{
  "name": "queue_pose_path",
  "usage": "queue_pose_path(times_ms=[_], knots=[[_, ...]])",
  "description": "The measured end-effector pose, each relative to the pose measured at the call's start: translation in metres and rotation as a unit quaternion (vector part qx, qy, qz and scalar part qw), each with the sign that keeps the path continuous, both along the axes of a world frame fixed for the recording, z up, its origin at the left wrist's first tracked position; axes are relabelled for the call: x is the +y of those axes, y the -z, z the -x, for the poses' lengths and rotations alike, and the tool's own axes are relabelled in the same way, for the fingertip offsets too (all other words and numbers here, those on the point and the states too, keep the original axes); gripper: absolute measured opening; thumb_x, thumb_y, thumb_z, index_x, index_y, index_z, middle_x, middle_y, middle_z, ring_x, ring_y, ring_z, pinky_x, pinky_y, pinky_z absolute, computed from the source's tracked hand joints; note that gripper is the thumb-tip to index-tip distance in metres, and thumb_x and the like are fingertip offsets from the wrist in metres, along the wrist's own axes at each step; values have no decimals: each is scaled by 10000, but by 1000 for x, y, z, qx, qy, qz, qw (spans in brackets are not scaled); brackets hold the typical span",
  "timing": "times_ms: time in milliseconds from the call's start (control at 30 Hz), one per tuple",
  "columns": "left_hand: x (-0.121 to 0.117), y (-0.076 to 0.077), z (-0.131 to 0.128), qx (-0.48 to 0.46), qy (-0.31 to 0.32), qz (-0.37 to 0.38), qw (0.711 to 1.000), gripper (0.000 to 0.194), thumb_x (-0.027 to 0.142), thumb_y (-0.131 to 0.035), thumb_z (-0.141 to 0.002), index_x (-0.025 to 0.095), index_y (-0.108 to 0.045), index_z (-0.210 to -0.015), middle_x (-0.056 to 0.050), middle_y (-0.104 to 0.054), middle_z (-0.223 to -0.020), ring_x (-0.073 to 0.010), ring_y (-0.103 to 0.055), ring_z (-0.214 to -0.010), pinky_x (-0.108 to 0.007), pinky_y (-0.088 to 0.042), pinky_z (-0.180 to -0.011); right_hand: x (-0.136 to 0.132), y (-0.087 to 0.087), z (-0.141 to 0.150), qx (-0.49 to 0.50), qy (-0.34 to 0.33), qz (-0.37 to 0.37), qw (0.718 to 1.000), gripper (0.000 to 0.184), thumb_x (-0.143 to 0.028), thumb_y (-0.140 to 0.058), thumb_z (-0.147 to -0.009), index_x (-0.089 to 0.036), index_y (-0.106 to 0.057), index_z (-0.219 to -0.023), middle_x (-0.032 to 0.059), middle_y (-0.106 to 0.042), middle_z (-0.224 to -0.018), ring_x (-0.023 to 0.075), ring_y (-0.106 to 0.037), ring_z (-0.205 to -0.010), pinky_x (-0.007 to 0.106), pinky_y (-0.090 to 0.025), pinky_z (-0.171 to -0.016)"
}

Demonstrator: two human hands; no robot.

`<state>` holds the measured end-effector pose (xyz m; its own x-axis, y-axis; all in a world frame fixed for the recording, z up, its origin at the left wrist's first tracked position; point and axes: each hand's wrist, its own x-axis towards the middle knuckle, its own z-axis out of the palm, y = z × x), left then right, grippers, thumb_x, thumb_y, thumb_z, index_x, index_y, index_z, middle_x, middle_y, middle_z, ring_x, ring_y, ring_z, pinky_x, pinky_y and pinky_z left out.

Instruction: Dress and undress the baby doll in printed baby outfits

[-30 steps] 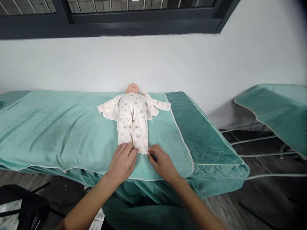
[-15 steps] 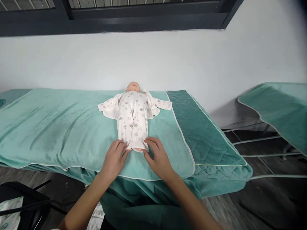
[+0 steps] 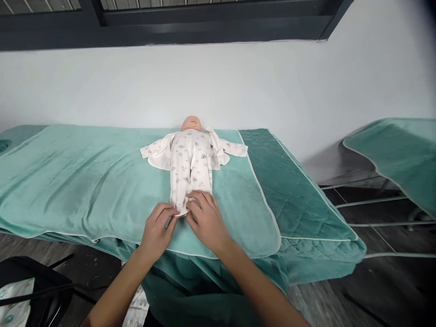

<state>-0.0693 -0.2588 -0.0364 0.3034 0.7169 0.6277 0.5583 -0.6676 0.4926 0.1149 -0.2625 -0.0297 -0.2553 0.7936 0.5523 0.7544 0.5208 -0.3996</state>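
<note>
A baby doll lies on its back on the green cover, its head toward the wall. It wears white printed baby pants, pulled high over its trunk, and a white long-sleeved top with both sleeves spread out. My left hand pinches the hem of the pant leg on the left. My right hand is at the inner edge of that same hem, thumb and fingers bent around the cloth. It covers the end of the other pant leg. The doll's feet are hidden.
A light green blanket lies over a darker quilted bed cover. Behind stands a white wall below a dark window frame. A black chair is at lower left; another green-covered bed with metal rails is at right.
My right hand has moved left from the right pant leg's hem to the left one. My left hand stays at the left hem. The view has shifted slightly.
</note>
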Motion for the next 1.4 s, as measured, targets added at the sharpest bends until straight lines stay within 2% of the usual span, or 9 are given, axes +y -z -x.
queue_pose_path(times_ms=[133,267,367,500,667,867,1067,1233,1400], knots=[[-1,2,6,0,-10,1,1000,136,123,-570,-940,229,-606,-1016,-28,-614,-966,-150,-624,-918,-288,-536,-810,-7,2,-1,17,-21,-17,1000,143,-104,-526,-921,-189,-626,-977,96,-613,-1200,262,-515,-1199,459,-449,-1036],[-1,13,6,20,2,35,999,122,130,-550,-944,216,-581,-1026,-37,-604,-986,-168,-610,-975,-308,-531,-859,-13,7,-5,17,-19,-1,1000,137,-117,-524,-945,-187,-618,-1016,100,-603,-1221,264,-507,-1204,459,-447,-1023],[-1,22,5,19,-19,50,998,135,160,-564,-938,211,-556,-1063,-51,-590,-1026,-186,-598,-1007,-326,-530,-873,-16,15,-10,18,1,7,1000,171,-145,-535,-963,-187,-603,-1114,106,-605,-1218,261,-525,-1150,442,-464,-956],[-2,33,6,24,-63,67,996,305,192,-606,-914,204,-499,-1200,-82,-554,-1102,-215,-578,-1046,-356,-539,-875,-18,33,-20,27,55,9,998,265,-176,-566,-966,-182,-562,-1230,116,-610,-1185,259,-548,-1053,432,-480,-881],[-2,44,4,63,-97,87,989,337,251,-592,-943,213,-482,-1259,-92,-558,-1102,-243,-576,-1047,-413,-533,-897,-21,49,-32,59,95,15,994,261,-206,-572,-976,-198,-555,-1237,115,-593,-1164,265,-546,-1063,434,-496,-883],[2,48,0,17,-91,107,990,303,236,-579,-948,203,-502,-1239,-66,-560,-1044,-209,-579,-988,-366,-520,-874,-26,37,-22,51,84,-14,995,277,-162,-595,-946,-191,-562,-1220,124,-574,-1220,271,-522,-1126,464,-470,-951],[2,47,-2,-64,-74,163,982,229,209,-530,-957,216,-556,-1184,-39,-568,-986,-167,-575,-907,-309,-494,-828,-14,20,1,17,79,20,997,184,-170,-634,-903,-183,-624,-1086,124,-534,-1367,309,-444,-1300,515,-403,-1076],[2,46,-1,-112,-67,185,974,43,220,-545,-948,207,-586,-952,-20,-592,-936,-147,-571,-856,-273,-468,-770,-4,20,10,21,73,16,997,112,-111,-621,-881,-184,-635,-965,104,-565,-1365,303,-443,-1321,548,-362,-1124],[0,50,3,-154,-76,175,970,38,225,-564,-939,210,-580,-908,-3,-581,-876,-134,-565,-795,-252,-460,-724,-5,21,8,80,59,-11,995,113,-83,-594,-877,-189,-608,-913,87,-597,-1301,278,-472,-1293,513,-402,-1096]])
